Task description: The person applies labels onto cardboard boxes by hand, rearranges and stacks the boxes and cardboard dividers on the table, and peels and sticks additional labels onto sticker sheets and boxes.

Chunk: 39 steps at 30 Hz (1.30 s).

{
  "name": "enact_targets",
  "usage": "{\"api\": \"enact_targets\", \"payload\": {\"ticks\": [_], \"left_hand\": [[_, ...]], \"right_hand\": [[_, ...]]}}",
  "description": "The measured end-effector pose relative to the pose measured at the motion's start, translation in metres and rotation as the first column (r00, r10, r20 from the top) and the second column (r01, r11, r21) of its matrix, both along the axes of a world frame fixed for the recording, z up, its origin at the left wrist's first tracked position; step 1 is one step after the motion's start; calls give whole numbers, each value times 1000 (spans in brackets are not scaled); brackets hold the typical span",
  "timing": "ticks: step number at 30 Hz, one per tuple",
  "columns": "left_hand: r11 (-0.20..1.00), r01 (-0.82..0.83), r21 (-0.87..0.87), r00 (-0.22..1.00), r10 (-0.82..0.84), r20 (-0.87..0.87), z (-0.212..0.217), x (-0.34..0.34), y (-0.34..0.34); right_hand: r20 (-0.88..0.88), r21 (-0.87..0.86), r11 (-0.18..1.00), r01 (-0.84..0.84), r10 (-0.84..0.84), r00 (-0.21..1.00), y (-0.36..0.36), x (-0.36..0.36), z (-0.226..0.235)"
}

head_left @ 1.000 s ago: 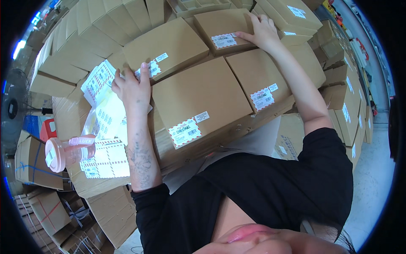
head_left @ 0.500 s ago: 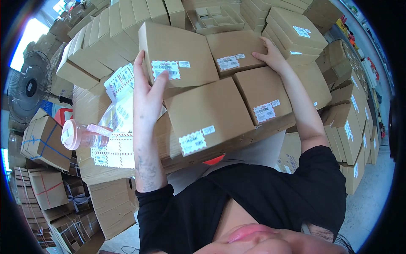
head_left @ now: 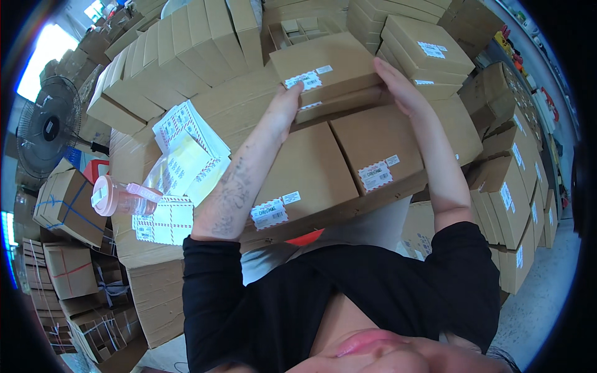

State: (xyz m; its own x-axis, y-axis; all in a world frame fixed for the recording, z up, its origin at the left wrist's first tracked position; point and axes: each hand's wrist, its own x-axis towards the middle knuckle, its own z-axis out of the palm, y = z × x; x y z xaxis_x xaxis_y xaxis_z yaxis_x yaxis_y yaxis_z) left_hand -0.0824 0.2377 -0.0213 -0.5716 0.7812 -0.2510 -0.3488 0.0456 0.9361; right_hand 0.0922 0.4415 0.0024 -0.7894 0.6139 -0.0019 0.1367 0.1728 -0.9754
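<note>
L hand (head_left: 286, 107) & R hand (head_left: 403, 90), spread box-wide, hold top box (head_left: 339, 56) btwn them, now shifted R over lower box (head_left: 348, 102), so the 2 look stacked.

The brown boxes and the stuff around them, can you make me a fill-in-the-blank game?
1. The left hand and right hand touch the upper box, making ____ hands on it.
2. The lid of the cup is ____.
3. The fan is on the ____ side of the picture.
4. The person's left sleeve is ____.

Missing words: two; pink; left; black.
</note>
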Motion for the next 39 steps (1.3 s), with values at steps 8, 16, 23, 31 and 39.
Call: {"api": "enact_targets", "payload": {"ticks": [8,16,23,31,39], "left_hand": [[888,233,397,944,-304,126,62,76,-46],[903,246,353,829,-385,405,55,149,-67],[954,145,262,812,-266,520,55,150,-77],[924,247,292,831,-357,428,58,157,-89],[927,266,265,817,-362,448,57,161,-91]], "right_hand": [[-354,124,972,198,-143,924,-51,81,66],[-223,-219,923,316,-363,905,-58,155,26],[-144,-266,909,320,-366,919,-61,165,9],[-138,-256,919,300,-342,930,-66,173,12],[-104,-224,919,325,-354,929,-60,178,4]]}}
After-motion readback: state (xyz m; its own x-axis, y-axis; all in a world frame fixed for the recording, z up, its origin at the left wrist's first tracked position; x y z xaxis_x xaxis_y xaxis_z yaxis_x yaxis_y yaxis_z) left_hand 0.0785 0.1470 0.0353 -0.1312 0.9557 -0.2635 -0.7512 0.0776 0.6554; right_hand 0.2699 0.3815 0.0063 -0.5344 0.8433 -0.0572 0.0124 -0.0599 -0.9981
